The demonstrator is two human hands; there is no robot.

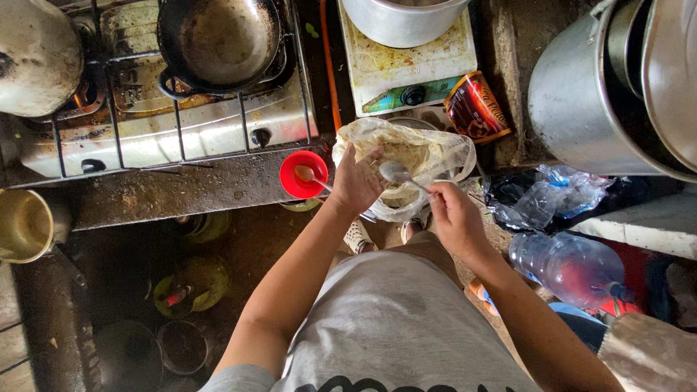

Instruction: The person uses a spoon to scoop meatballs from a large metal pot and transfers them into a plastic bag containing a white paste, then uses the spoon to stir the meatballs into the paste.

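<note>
Grey shirt (392,327) nearest; right hand (454,218) pinches spoon (398,173), bowl pointing left over clear noodle bag (414,163); left hand (356,181) spread, gripping bag's near-left edge; red cup (303,174) just left.

A cramped kitchen seen from above in soft daylight. Beyond the hands, a greasy steel gas stove (167,131) sits on a stained dark counter (181,192), carrying a blackened pan (218,40). Right of the hands stand large metal pots (581,101); a clear plastic bottle (566,265) lies nearer. Below left, the dim floor (247,247) holds green gas canisters (192,283).
</note>
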